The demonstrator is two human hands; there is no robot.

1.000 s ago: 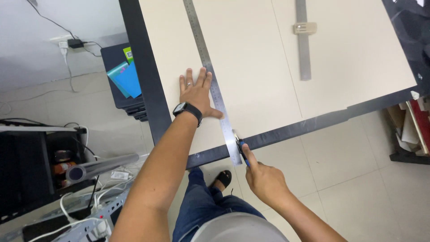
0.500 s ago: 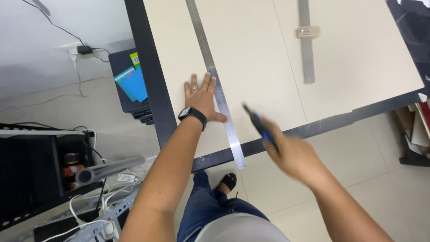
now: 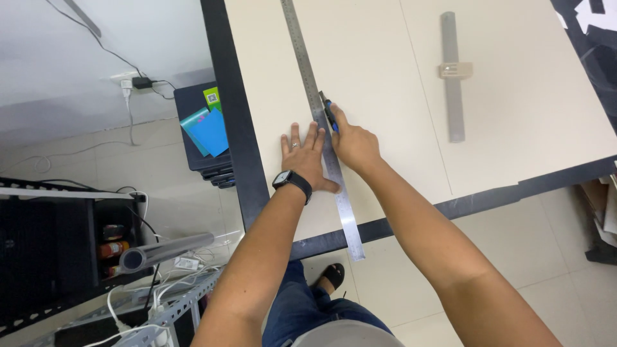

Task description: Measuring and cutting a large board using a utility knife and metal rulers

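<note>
A long steel ruler point(image 3: 307, 77) lies lengthwise on a beige sheet point(image 3: 379, 71) that covers a dark table. My left hand point(image 3: 307, 157), with a black watch on the wrist, presses flat on the sheet and the ruler's left edge. My right hand point(image 3: 352, 144) grips a blue and black utility knife point(image 3: 329, 113), its tip against the ruler's right edge, just beyond my left fingertips.
A second, shorter metal bar with a beige slider point(image 3: 452, 74) lies on the sheet to the right. The table's dark edge point(image 3: 234, 128) runs along the left. A dark box with blue cards point(image 3: 207, 135), a silver tube point(image 3: 164, 252) and cables sit on the floor at left.
My right hand has carried the knife from the near end of the ruler up to a spot beside my left hand. My left hand stays pressed on the ruler.
</note>
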